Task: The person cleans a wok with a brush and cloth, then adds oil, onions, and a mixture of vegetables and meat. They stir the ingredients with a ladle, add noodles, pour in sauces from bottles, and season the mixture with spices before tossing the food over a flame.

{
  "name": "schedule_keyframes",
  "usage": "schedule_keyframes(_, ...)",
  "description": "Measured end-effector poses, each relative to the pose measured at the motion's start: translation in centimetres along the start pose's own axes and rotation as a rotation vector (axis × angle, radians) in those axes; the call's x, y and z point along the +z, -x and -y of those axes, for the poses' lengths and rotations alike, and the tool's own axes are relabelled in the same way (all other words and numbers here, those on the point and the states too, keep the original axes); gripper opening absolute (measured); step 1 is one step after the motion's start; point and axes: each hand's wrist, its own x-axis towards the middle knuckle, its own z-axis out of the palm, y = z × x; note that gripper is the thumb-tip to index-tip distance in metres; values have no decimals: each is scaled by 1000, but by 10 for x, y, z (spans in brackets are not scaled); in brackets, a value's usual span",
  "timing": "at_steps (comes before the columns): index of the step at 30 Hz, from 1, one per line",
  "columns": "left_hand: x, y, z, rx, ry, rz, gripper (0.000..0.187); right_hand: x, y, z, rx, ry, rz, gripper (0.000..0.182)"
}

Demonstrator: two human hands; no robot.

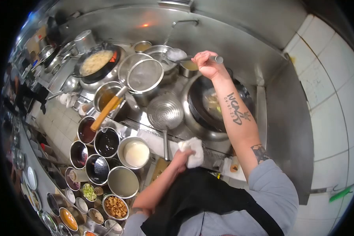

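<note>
My right hand (pixel 207 63) is closed round the handle of a metal ladle (pixel 176 54). The ladle's bowl is over a metal pot (pixel 160 53), beside a thin stream of water from a faucet (pixel 185 22). Below my right forearm a black wok (pixel 198 100) holds some pale and green food (pixel 212 103). My left hand (pixel 181 158) grips a folded white cloth (pixel 193 151) at the stove's front edge. Left of the cloth lies a perforated skimmer (pixel 165 111), its handle pointing toward me.
Another wok (pixel 79 69) with foamy pale contents stands at the back left. Round sieves (pixel 146 75) rest on a pot. A wooden handle (pixel 104 114) juts over the sauce pots (pixel 134 152) at the left. Ingredient bowls (pixel 116 207) stand lower left.
</note>
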Motion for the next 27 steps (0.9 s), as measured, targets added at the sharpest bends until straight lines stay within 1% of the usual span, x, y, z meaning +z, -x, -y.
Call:
schedule_keyframes(1, 10, -13, 5, -24, 39, 20, 45, -1, 22, 1, -2, 42, 27, 51)
schedule_keyframes(2, 16, -32, 14, -70, 76, 35, 39, -1, 46, 2, 16, 54, 36, 25)
schedule_keyframes(3, 27, -45, 18, -99, 106, 39, 35, -2, 71, 1, 35, 66, 46, 6)
schedule_keyframes(4, 37, -59, 23, -104, 125, 66, 34, -5, 97, 1, 27, 67, -18, 6)
schedule_keyframes(5, 44, -74, 27, -141, 143, 62, 34, -8, 124, 1, 9, 79, -45, 10)
schedule_keyframes(7, 72, -86, 23, -143, 164, 76, 37, -18, 175, 1, -26, 111, -95, 17)
schedule_keyframes(8, 83, -92, 22, -142, 148, 60, 37, -28, 198, 2, -44, 156, -110, 23)
schedule_keyframes(11, 109, -121, 25, -181, 80, -4, 37, -69, 257, 4, -83, 371, -124, 25)
schedule_keyframes(12, 114, -128, 28, -192, 81, 24, 39, -81, 274, 1, -142, 469, -204, 29)
schedule_keyframes(14, 134, -129, 33, -148, 13, -74, 41, -102, 302, -5, -254, 667, -358, 38)
schedule_keyframes(17, 142, -151, 51, -57, -75, -221, 40, -143, 339, -6, -302, 1013, -530, 43)
schedule_keyframes(19, 142, -170, 62, -4, -149, -312, 39, -164, 356, -15, -350, 1099, -640, 49)
schedule_keyframes(22, 139, -180, 80, 88, -21, -330, 36, -219, 380, -34, -418, 1199, -837, 59)
schedule_keyframes(23, 149, -181, 74, 106, 20, -313, 35, -230, 383, -36, -451, 1236, -898, 62)
schedule_keyframes(24, 158, -173, 66, 117, 54, -300, 35, -236, 385, -45, -441, 1239, -933, 63)
schedule_keyframes(25, 154, -163, 73, 104, 81, -307, 34, -243, 392, -55, -418, 1224, -888, 63)
schedule_keyframes(26, 137, -190, 76, 31, -98, -378, 35, -249, 399, -64, -383, 1212, -844, 63)
schedule_keyframes(27, 141, -181, 74, 44, -41, -331, 35, -247, 400, -57, -373, 1225, -778, 63)
